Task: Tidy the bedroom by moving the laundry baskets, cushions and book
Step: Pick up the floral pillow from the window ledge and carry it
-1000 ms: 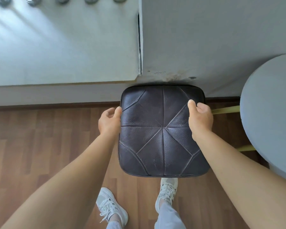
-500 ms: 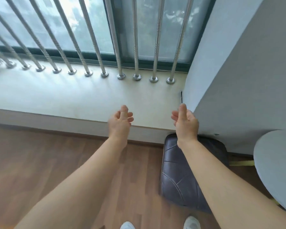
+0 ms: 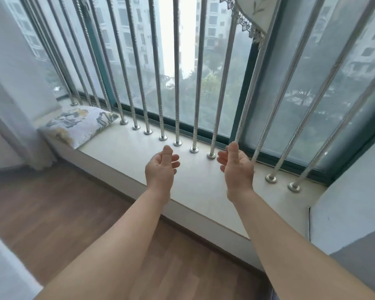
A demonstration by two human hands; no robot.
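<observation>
While both bare arms reached forward over the window ledge (image 3: 121, 156), the left hand (image 3: 160, 169) and right hand (image 3: 236, 169) hung side by side, palms turned toward each other, thumbs up, fingers loosely curved and released, grasping nothing. Left hand sat at about 11 o'clock of frame centre, right hand at 1 o'clock, apart from each other and above the pale ledge. No readable writing or brand showed anywhere. Floral cushion (image 3: 78, 124) lay flat on the ledge at 10 o'clock, well apart from both hands, long axis running roughly from 8 to 2 o'clock, one corner near the metal window bars (image 3: 177, 83). Wood floor (image 3: 52, 213) ran below the ledge; sheer curtain (image 3: 11, 83) hung at 9 o'clock.
</observation>
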